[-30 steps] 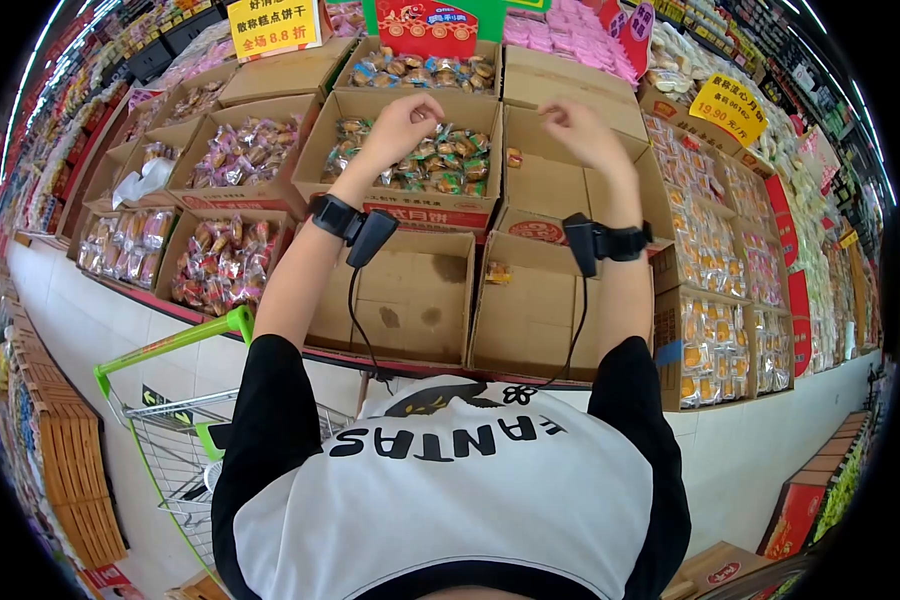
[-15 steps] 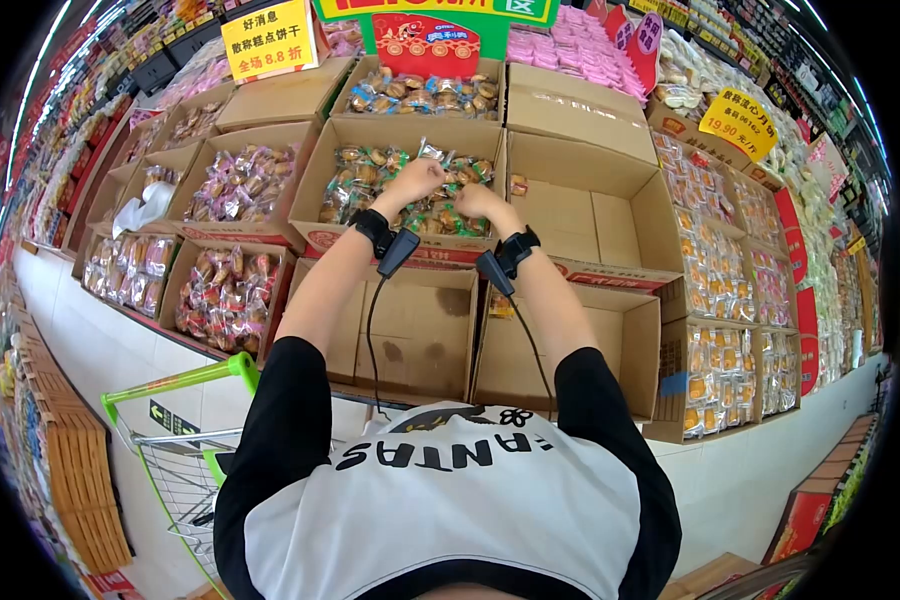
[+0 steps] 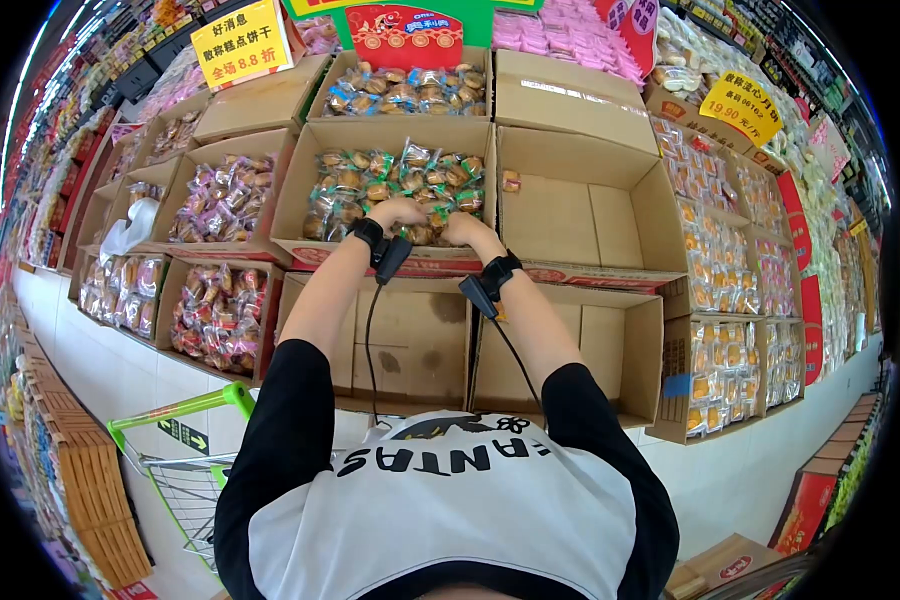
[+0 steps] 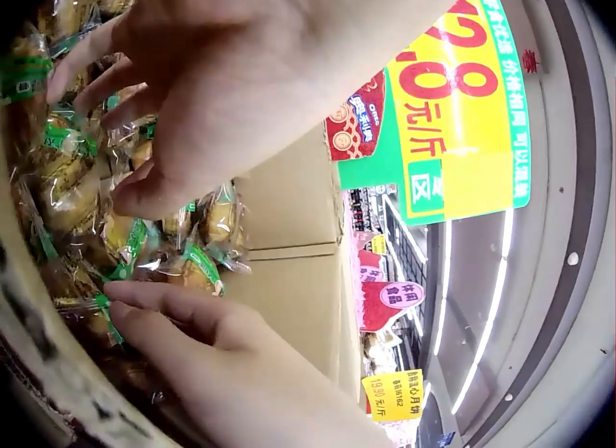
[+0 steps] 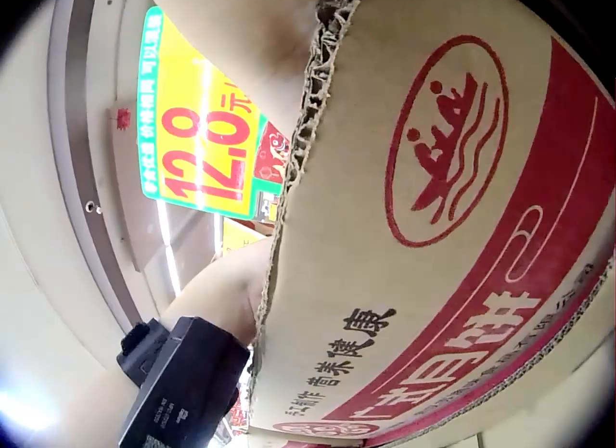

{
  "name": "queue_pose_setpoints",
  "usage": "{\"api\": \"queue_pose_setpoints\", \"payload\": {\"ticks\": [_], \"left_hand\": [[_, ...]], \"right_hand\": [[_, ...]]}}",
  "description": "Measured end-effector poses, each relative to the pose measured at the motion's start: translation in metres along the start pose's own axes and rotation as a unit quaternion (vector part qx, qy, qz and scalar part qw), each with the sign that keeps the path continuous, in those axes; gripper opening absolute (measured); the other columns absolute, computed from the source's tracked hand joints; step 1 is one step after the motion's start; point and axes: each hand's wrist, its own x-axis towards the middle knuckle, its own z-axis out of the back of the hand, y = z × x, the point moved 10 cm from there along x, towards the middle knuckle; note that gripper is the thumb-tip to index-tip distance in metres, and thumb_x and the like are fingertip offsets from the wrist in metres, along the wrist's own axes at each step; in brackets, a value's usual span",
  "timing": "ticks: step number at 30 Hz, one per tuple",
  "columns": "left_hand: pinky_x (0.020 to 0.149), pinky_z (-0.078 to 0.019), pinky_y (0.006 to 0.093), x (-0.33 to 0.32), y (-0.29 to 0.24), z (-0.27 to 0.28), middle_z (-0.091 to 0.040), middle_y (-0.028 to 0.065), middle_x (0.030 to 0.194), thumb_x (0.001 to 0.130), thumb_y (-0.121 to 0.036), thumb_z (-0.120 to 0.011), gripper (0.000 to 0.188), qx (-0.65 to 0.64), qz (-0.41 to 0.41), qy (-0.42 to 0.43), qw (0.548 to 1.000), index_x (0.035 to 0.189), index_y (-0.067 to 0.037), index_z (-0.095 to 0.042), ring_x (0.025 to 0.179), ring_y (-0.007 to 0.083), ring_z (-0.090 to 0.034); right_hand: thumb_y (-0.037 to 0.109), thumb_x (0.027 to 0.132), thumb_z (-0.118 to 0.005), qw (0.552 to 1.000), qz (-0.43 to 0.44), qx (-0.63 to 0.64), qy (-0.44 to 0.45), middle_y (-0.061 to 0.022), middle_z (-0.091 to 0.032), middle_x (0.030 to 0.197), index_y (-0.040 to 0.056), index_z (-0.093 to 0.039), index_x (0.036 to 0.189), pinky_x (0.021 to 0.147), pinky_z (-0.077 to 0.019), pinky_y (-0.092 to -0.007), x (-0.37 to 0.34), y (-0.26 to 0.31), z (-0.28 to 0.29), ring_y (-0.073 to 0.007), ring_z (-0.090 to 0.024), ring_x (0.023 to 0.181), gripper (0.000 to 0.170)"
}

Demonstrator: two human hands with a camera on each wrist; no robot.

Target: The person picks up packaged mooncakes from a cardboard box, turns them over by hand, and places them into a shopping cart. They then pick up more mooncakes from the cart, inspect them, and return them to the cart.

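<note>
Clear-wrapped round pastries (image 3: 370, 180) with green bands fill a cardboard box (image 3: 295, 195) in front of the person. Both hands are inside, near its front wall. In the left wrist view the left hand (image 4: 207, 102) reaches over the pastries with fingers spread and slightly bent. Facing it, the right hand (image 4: 207, 347) has its thumb and forefinger close together at the end of a green-banded packet (image 4: 96, 318); I cannot tell whether they pinch it. In the right wrist view, the printed front wall (image 5: 385, 246) hides the right fingers.
Nearer the body stand two bare-bottomed boxes (image 3: 410, 340), with another box (image 3: 570, 205) holding a small packet (image 3: 512, 181) at right. Boxes of wrapped pastries (image 3: 225, 200) flank the left. A green-handled shopping cart (image 3: 180, 405) stands at lower left.
Both hands came down from above the boxes, the right one moving left, into the green-banded pastries. Since half a second ago they have drawn back towards the box's front wall.
</note>
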Motion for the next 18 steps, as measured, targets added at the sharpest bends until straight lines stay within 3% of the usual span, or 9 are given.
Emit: {"api": "queue_pose_setpoints", "payload": {"ticks": [1, 2, 4, 11, 15, 18], "left_hand": [[0.067, -0.0461, 0.0439, 0.002, 0.001, -0.001, -0.056, 0.0128, 0.094, 0.076, -0.032, -0.048, 0.037, 0.001, 0.000, 0.002, 1.000, 0.105, -0.009, -0.052, 0.086, 0.0242, -0.052], [0.067, -0.0461, 0.0439, 0.004, 0.001, 0.000, -0.056, 0.0128, 0.094, 0.076, -0.032, -0.048, 0.037, 0.001, 0.001, 0.003, 1.000, 0.105, -0.009, -0.052, 0.086, 0.0242, -0.052], [0.071, -0.0441, 0.0438, -0.006, -0.013, -0.004, -0.052, 0.0117, 0.109, 0.076, -0.033, -0.048, 0.039, 0.110, -0.026, 0.052, 0.992, 0.107, -0.010, -0.051, 0.100, 0.0247, -0.048], [0.076, -0.0407, 0.0395, 0.017, 0.003, -0.020, -0.041, 0.0021, 0.122, 0.076, -0.035, -0.049, 0.038, 0.086, -0.035, 0.129, 0.987, 0.109, -0.016, -0.052, 0.107, 0.0206, -0.042], [0.079, -0.0395, 0.0366, 0.011, 0.001, -0.030, -0.039, -0.0018, 0.125, 0.076, -0.034, -0.051, 0.041, 0.130, -0.041, 0.166, 0.977, 0.116, -0.022, -0.048, 0.112, 0.0186, -0.037], [0.081, -0.0389, 0.0357, 0.013, 0.005, -0.034, -0.037, -0.0030, 0.127, 0.076, -0.032, -0.051, 0.044, 0.162, -0.044, 0.193, 0.967, 0.119, -0.023, -0.045, 0.112, 0.0178, -0.037]], "right_hand": [[0.017, 0.072, -0.050, 1.000, -0.015, 0.002, 0.028, -0.0242, -0.054, 0.095, -0.0067, -0.057, 0.088, 0.073, -0.0440, -0.0390, 0.002, -0.003, -0.005, -0.0349, -0.055, 0.084, 0.030], [0.012, 0.073, -0.048, 0.998, -0.029, 0.004, 0.055, -0.0233, -0.053, 0.102, -0.0068, -0.056, 0.093, 0.075, -0.0444, -0.0399, 0.003, -0.006, -0.011, -0.0340, -0.055, 0.087, 0.029], [0.012, 0.074, -0.048, 0.998, -0.029, -0.016, 0.052, -0.0231, -0.052, 0.104, -0.0067, -0.056, 0.094, 0.075, -0.0445, -0.0399, -0.006, -0.001, -0.005, -0.0341, -0.054, 0.088, 0.029], [0.015, 0.074, -0.050, 0.994, -0.073, -0.011, 0.081, -0.0220, -0.048, 0.111, -0.0053, -0.054, 0.099, 0.077, -0.0439, -0.0394, -0.012, -0.004, -0.006, -0.0331, -0.051, 0.095, 0.033], [0.017, 0.072, -0.051, 0.997, -0.050, -0.017, 0.056, -0.0218, -0.049, 0.110, -0.0048, -0.055, 0.099, 0.076, -0.0440, -0.0394, -0.008, -0.002, -0.007, -0.0333, -0.053, 0.094, 0.035], [0.018, 0.070, -0.051, 0.995, -0.037, -0.030, 0.085, -0.0222, -0.051, 0.106, -0.0046, -0.055, 0.097, 0.075, -0.0444, -0.0396, -0.010, -0.001, -0.012, -0.0333, -0.054, 0.092, 0.035]]}}
